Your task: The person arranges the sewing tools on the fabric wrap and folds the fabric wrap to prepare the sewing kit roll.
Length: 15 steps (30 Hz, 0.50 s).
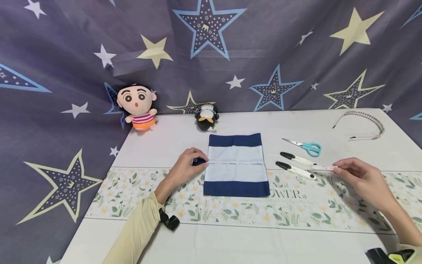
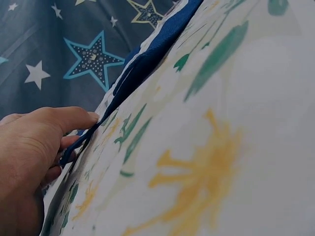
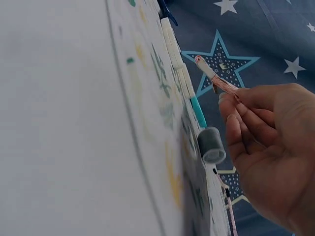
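Note:
A light cloth piece with navy bands (image 1: pixel 236 172) lies flat in the middle of the table. My left hand (image 1: pixel 190 164) pinches a navy part at its left edge; the left wrist view shows thumb and finger on the navy fabric (image 2: pixel 140 69). To the right, my right hand (image 1: pixel 361 178) holds a slim white-and-pink stick (image 1: pixel 323 168) by its end, next to the pens. The right wrist view shows this stick (image 3: pixel 216 78) raised off the table, its kind unclear. Two white pens with black caps (image 1: pixel 296 170) lie left of the right hand.
Turquoise-handled scissors (image 1: pixel 304 146) lie behind the pens, with a headband (image 1: pixel 379 124) at the back right. A penguin toy (image 1: pixel 206 118) and a doll (image 1: pixel 140 106) sit along the back. A small grey cylinder (image 3: pixel 211 145) stands near the right hand.

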Motion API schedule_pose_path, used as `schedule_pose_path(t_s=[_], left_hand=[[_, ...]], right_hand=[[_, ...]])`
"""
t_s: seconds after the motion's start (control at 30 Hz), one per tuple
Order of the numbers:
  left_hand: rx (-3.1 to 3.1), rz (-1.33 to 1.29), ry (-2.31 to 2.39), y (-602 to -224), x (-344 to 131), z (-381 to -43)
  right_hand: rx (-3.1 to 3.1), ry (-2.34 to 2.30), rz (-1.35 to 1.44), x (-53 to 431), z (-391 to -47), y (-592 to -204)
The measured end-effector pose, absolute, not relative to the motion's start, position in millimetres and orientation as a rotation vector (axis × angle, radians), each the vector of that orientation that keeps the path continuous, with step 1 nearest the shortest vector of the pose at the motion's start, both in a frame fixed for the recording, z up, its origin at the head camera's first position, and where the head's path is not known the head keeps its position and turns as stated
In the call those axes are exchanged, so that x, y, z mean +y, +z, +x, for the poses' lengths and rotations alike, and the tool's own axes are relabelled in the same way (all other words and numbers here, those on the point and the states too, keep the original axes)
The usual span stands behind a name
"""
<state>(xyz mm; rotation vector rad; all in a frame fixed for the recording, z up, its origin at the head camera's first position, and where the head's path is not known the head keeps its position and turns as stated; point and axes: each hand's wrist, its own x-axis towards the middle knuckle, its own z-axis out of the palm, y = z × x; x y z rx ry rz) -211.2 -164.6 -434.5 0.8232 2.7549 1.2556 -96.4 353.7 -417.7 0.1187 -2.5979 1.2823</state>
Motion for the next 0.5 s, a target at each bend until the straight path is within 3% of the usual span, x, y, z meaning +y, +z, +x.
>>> schedule_pose_path(t_s=[0.5], left_hand=[[2.754, 0.793, 1.264, -434, -164, -210]], right_hand=[[-2.528, 1.460, 0.285, 321, -135, -410]])
